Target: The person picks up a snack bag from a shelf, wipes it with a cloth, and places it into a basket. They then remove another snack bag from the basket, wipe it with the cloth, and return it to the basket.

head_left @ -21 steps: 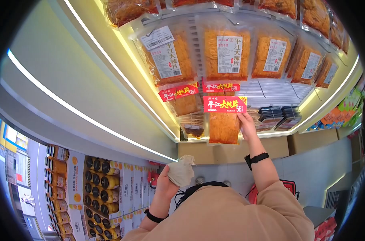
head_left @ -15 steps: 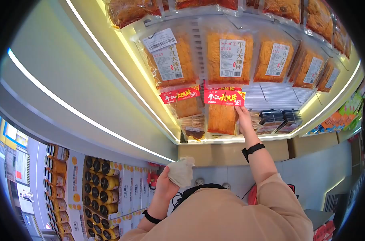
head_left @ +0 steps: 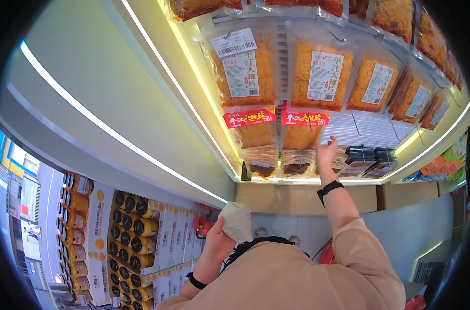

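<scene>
My left hand (head_left: 218,242) is closed around a folded pale cloth (head_left: 237,221), held low in front of my body. Up at the lit display, my right hand (head_left: 326,151) has its fingers apart and holds nothing. It is just right of a hanging clear pack of orange-brown food with a red header card (head_left: 305,119). A matching pack with its own red card (head_left: 250,118) hangs to the left. Above them hang larger packs with white labels, one of them (head_left: 322,75) nearly straight above my hand. Smaller dark-filled packs (head_left: 298,161) stand below.
Bare metal hooks stick out from the ribbed back panel (head_left: 366,126) right of my hand. Black packets (head_left: 372,159) stand on the lower right shelf. A pale slanted side panel (head_left: 142,124) edges the display. Boxes of black-lidded jars (head_left: 136,227) are stacked at lower left.
My right hand has let go of the red-carded pack and moved slightly down and right of it. That pack now hangs level with its neighbour. The view has shifted a little left.
</scene>
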A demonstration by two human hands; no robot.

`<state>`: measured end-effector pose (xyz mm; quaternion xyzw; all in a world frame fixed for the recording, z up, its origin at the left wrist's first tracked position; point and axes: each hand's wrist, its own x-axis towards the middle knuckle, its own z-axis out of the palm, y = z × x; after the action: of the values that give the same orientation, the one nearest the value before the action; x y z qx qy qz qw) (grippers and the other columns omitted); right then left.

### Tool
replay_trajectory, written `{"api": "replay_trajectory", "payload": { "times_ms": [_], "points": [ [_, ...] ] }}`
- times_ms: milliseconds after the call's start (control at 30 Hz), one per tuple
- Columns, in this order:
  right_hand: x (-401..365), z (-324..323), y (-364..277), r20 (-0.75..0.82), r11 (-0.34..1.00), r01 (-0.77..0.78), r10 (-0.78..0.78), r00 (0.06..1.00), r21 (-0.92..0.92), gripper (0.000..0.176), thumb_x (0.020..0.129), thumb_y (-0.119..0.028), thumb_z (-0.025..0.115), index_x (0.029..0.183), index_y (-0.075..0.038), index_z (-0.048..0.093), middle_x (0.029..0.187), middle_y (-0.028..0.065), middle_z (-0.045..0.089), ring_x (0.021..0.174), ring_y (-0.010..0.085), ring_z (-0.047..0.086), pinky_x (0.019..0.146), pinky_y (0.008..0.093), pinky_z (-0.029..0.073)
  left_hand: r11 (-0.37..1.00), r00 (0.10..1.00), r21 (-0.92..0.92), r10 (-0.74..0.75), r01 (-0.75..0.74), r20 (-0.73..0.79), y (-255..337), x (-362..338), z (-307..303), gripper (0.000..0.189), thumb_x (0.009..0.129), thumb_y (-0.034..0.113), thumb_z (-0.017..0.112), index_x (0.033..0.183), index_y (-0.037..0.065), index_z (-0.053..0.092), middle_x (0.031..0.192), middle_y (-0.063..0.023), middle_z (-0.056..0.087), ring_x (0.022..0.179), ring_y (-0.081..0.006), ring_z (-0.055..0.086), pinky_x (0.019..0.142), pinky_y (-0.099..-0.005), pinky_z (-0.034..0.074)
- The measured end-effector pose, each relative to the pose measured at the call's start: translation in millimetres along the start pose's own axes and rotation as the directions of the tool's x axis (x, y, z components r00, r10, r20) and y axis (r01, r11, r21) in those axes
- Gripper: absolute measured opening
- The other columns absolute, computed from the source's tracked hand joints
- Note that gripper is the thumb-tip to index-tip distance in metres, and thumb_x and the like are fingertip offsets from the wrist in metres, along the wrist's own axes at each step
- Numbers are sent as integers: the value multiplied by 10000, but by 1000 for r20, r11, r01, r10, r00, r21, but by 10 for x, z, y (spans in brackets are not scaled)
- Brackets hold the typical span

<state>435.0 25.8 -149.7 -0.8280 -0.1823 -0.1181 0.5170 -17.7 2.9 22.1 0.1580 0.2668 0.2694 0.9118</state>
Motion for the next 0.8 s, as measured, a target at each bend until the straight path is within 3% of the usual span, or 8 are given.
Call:
{"api": "replay_trajectory", "payload": {
  "times_ms": [67, 133, 200, 267, 367, 433, 567, 800],
  "points": [
    [-312, -148, 159, 106, 994, -57, 47, 993, 98, 441, 767, -109, 739, 1133, 11, 524, 916, 111, 602, 841, 183, 579, 775, 311, 476, 998, 1000, 62, -27, 27, -6, -18, 116, -56, 529, 1008, 317, 368, 1420, -12, 319, 1427, -148, 429, 1329, -295, 401, 1118, -422, 289],
    [-816, -414, 413, 512, 978, -209, 173, 841, 14, 411, 796, -169, 718, 1135, -24, 536, 873, 96, 632, 785, 198, 616, 731, 326, 500, 984, 996, 167, -75, 67, 42, -52, 249, -55, 556, 1001, 350, 375, 1437, 12, 303, 1451, -141, 402, 1340, -298, 385, 1115, -443, 286],
    [-1415, -780, 847, 887, 978, -129, 204, 415, -164, 390, 829, -296, 669, 1154, -98, 587, 914, 106, 681, 839, 222, 655, 743, 366, 514, 967, 983, 229, -144, 117, 109, -90, 469, 8, 570, 996, 364, 380, 1446, 23, 294, 1460, -142, 389, 1344, -306, 378, 1114, -458, 283],
    [-1919, -1454, 1160, 976, 942, 259, 197, 89, -213, 433, 820, -345, 651, 1184, -114, 605, 979, 124, 693, 935, 280, 654, 830, 414, 501, 945, 950, 255, -256, 206, 178, -186, 705, 140, 571, 993, 360, 384, 1444, 21, 293, 1455, -151, 390, 1342, -317, 379, 1116, -466, 280],
    [-2705, -2592, 1744, 697, 682, 146, 709, 104, -716, 445, 810, -377, 628, 1165, -108, 634, 1056, 135, 681, 1022, 320, 627, 896, 448, 474, 878, 846, 329, -446, 349, 294, -470, 929, 394, 565, 989, 342, 360, 1454, 31, 280, 1458, -172, 377, 1343, -352, 367, 1111, -500, 285],
    [-3299, -3448, 2092, 568, 665, -137, 712, 413, -734, 374, 805, -345, 612, 1064, -85, 681, 1039, 155, 676, 1007, 331, 629, 873, 447, 484, 824, 761, 367, -551, 432, 342, -685, 993, 599, 575, 984, 348, 356, 1458, 33, 274, 1463, -178, 367, 1346, -365, 360, 1108, -517, 286],
    [-3970, -4804, 2592, 163, 346, -483, 910, 380, -804, 306, 807, -278, 585, 930, -26, 708, 1022, 197, 668, 1000, 345, 632, 861, 439, 502, 698, 612, 471, -709, 539, 350, -1294, 973, 1044, 607, 969, 364, 366, 1467, 35, 258, 1480, -182, 340, 1352, -382, 347, 1105, -540, 278],
    [-4493, -5521, 3965, 116, 324, -599, 926, 359, -733, 340, 810, -314, 616, 1005, -43, 683, 1039, 166, 670, 978, 367, 623, 849, 436, 505, 463, 539, 626, -839, 628, 80, -2946, 835, 1601, 668, 933, 349, 454, 1478, 33, 232, 1506, -183, 299, 1373, -375, 317, 1123, -540, 242]
  ]
}}
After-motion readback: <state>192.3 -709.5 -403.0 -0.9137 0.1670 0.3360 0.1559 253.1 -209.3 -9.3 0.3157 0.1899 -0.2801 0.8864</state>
